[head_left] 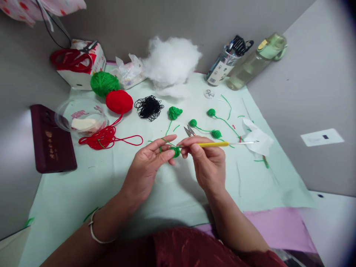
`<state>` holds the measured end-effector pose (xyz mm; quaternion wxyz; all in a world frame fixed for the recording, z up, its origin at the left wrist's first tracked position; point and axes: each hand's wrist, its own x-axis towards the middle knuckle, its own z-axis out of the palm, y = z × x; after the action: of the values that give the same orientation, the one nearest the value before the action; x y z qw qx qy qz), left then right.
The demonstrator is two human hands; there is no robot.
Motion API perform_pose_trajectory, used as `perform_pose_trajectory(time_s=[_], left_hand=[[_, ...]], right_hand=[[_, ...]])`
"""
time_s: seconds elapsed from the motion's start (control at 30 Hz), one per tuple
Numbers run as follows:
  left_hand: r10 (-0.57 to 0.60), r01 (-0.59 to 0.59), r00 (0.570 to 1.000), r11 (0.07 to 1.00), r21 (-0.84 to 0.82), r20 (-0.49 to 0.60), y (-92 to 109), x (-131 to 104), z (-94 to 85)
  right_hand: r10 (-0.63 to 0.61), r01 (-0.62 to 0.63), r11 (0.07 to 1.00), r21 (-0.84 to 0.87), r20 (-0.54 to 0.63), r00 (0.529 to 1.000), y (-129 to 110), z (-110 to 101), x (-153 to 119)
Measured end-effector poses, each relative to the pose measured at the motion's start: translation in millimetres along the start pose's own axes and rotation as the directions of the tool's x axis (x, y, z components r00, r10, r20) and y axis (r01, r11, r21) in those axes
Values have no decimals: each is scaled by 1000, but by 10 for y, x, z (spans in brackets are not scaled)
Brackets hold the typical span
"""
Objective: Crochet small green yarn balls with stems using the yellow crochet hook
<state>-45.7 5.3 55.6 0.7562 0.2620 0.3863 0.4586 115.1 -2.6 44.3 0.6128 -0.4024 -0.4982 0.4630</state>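
Between the fingertips of my left hand (148, 163) is a small green crochet piece (175, 151), with green yarn running over the raised fingers. My right hand (207, 159) grips a crochet hook (214, 144) by its yellow handle, and the hook's tip is at the green piece. Just beyond my right fingers lie scissors (189, 130), partly hidden by the hand. Small green crocheted balls (193, 123) with yarn tails rest behind them. A little green yarn bundle (175, 112) sits farther back, its tail trailing toward my left hand.
At left are a red yarn ball (119, 102), a green yarn ball (104, 83), loose red yarn (100, 138), a clear tub (62, 118) and a maroon case (52, 148). Behind lie black cord (149, 108) and white stuffing (172, 61). A bottle (250, 66) and pen holder (222, 66) stand back right.
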Motion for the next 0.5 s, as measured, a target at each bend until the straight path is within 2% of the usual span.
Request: perform_pose_trajectory(time_s=[0.1,0.17,0.23,0.3,0.37,0.5], left_hand=[[-10,10,1000,1000,5,-7,25,-1,-1],[-4,5,1000,1000,20,-23,41,-5,2],[13,-11,999,999,51,-41,43,-12,0],[52,-46,997,994,96,-62,31,-17,-7],[109,-96,991,984,153,-79,9,-21,-15],[204,-176,974,956,234,-102,-29,-37,-3]], right_hand=[[55,-55,994,89,-5,998,-20,-5,11],[39,-39,996,86,-3,999,-40,-4,11],[-21,21,1000,22,-1,1000,-57,2,-4],[-113,114,987,-116,12,994,-64,10,-32],[-239,246,927,-285,59,969,-59,16,-66],[-439,494,712,-498,234,868,-13,20,-123]])
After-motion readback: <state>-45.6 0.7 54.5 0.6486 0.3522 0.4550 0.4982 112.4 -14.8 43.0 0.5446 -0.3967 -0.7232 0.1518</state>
